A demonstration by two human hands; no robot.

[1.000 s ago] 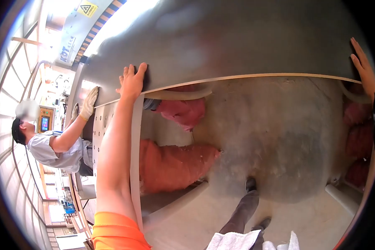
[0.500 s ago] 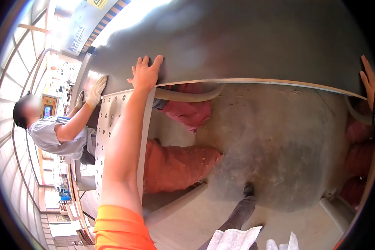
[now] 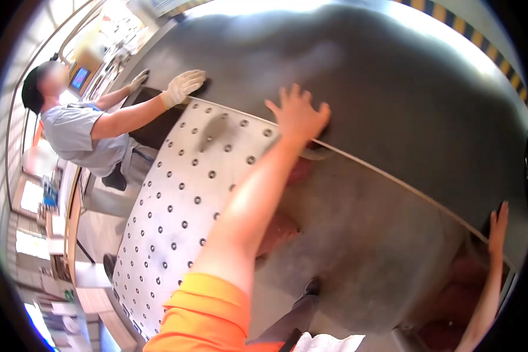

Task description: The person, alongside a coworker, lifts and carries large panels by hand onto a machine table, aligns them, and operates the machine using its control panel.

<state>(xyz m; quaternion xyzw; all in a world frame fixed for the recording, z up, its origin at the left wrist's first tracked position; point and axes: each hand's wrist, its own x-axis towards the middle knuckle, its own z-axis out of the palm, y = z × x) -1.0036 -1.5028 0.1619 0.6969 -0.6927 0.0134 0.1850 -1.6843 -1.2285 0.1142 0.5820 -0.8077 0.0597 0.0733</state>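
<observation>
A large dark metal sheet (image 3: 387,105) fills the upper part of the view, its pale near edge slanting down to the right. My left hand (image 3: 301,114) is open, fingers spread, over the sheet beside that edge; whether the palm touches cannot be told. Farther right, my right hand (image 3: 497,229) lies at the same edge, fingers extended on the sheet. Its palm is partly hidden. Below my left forearm is a pale table dotted with small round ball rollers (image 3: 185,199).
At left, a co-worker in a grey shirt (image 3: 79,129) rests a gloved hand (image 3: 185,87) at the sheet's edge. Behind them is a control box with a screen (image 3: 80,77). A yellow-and-black striped bar (image 3: 466,29) runs along the far side. Concrete floor (image 3: 358,246) shows below the sheet.
My view has turned, so the sheet's edge now slants and more of the roller table shows. My left hand's fingers have spread wider. The co-worker's glove still lies at the sheet.
</observation>
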